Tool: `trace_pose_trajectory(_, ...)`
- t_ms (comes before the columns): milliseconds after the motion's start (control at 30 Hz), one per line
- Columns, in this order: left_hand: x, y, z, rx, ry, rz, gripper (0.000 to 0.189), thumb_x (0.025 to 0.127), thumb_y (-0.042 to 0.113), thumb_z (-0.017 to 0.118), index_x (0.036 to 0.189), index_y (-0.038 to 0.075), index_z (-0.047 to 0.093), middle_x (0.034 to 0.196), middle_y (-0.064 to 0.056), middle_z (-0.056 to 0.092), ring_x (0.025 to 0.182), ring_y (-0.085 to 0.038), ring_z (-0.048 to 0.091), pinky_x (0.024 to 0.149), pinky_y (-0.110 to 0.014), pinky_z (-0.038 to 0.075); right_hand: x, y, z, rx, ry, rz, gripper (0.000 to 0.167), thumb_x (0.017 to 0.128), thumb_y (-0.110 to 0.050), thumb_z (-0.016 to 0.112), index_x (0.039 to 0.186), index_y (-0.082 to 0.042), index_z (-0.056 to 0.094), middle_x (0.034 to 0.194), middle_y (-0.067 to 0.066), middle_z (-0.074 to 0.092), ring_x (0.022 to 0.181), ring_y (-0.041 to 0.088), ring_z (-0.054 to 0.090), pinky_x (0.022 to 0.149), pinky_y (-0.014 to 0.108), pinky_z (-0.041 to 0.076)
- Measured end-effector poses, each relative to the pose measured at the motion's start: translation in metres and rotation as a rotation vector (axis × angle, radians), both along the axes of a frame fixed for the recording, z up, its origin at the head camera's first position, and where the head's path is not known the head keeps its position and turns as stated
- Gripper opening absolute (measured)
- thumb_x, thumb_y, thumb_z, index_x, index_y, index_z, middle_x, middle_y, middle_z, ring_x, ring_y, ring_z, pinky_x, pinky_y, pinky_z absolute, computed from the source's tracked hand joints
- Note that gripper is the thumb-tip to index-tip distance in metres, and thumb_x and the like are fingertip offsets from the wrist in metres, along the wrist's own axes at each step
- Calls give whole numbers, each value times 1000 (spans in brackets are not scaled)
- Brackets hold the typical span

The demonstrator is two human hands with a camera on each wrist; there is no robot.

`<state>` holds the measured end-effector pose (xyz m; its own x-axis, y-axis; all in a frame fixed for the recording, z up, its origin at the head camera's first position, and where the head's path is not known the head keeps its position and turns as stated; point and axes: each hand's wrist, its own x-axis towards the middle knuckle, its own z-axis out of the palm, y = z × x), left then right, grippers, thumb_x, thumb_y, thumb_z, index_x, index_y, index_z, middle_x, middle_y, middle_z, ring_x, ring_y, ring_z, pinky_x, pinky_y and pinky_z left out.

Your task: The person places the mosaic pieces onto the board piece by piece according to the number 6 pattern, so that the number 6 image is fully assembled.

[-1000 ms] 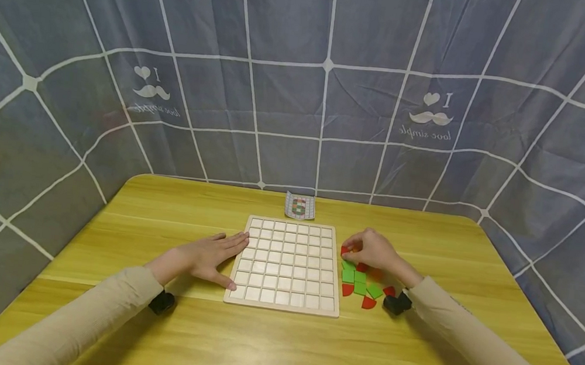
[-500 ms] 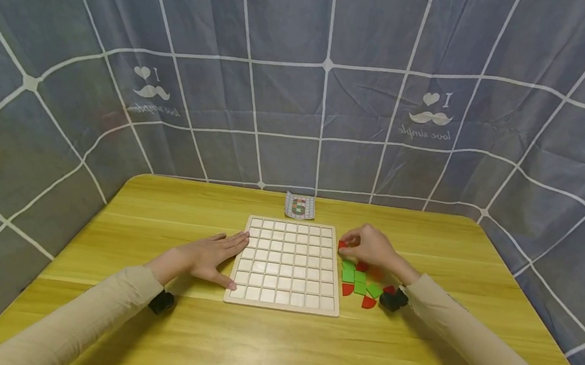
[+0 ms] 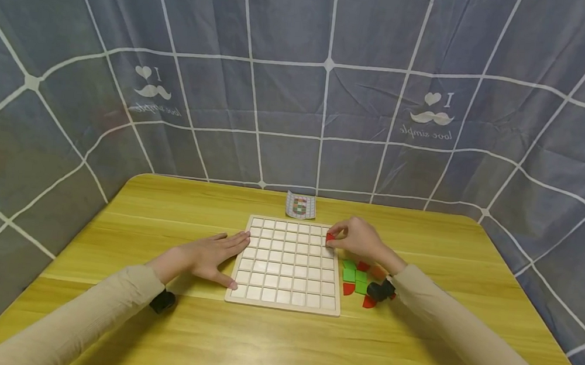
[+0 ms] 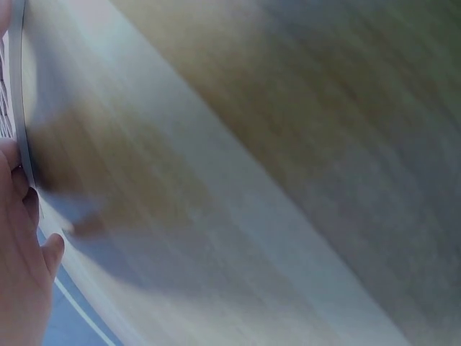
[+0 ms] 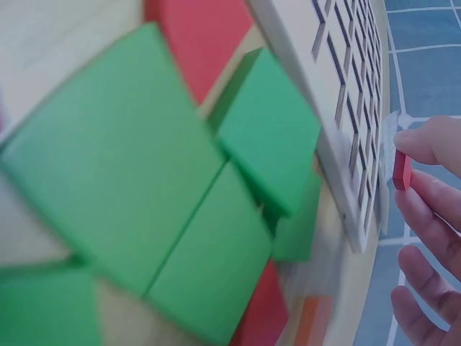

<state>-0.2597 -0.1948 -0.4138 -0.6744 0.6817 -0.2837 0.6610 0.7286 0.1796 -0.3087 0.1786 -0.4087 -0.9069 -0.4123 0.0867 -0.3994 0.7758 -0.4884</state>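
A pale wooden grid board lies on the table with its square cells bare. My left hand rests flat at the board's left edge, fingers spread, the fingertips and thumb on its rim. Between thumb and fingers, my right hand pinches a small red tile over the board's upper right corner. The right wrist view shows this red tile edge-on in the right hand. In the left wrist view, part of the left hand shows at the left edge.
Right of the board lie several green square tiles, red quarter-round tiles and an orange tile. Behind the board stands a small printed pattern card. A grey gridded curtain hangs round the table's back and sides.
My right hand has carried the red tile leftward and slightly back, from beside the tile pile to over the board's upper right corner. The left hand has stayed in place.
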Motion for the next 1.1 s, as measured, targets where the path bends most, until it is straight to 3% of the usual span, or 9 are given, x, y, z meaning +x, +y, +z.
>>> trace_pose_trajectory(267, 0, 1, 0, -9, 10, -11, 107, 83, 68, 56, 154, 3, 10, 162, -15, 4, 149, -30, 13, 120, -52, 17, -6, -16, 4, -6, -8, 4, 25, 78, -32, 79, 99, -18, 77, 89, -4, 75, 69, 10, 56, 58, 25, 40)
trace_pose_trajectory(533, -1, 2, 0, -21, 7, 2, 107, 83, 69, 56, 155, 5, 9, 163, -13, 2, 150, -27, 11, 121, -50, 16, -14, -30, 4, -8, -19, 23, 29, 77, -33, 79, 102, -17, 77, 97, 0, 75, 62, 11, 50, 52, 24, 32)
trace_pose_trajectory(700, -2, 3, 1, -12, 2, -1, 107, 83, 68, 57, 154, 2, 10, 163, -15, 2, 150, -29, 12, 121, -51, 16, -17, -39, 2, -3, -33, 39, 28, 79, -32, 78, 102, -17, 77, 93, 0, 75, 61, 9, 53, 52, 22, 35)
trace_pose_trajectory(1100, -1, 8, 5, -36, -3, -4, 107, 84, 67, 56, 154, 2, 9, 162, -15, 1, 150, -29, 9, 121, -50, 15, -22, -49, -4, -3, -36, 68, 25, 80, -32, 78, 100, -16, 77, 92, 0, 76, 77, 9, 67, 62, 24, 49)
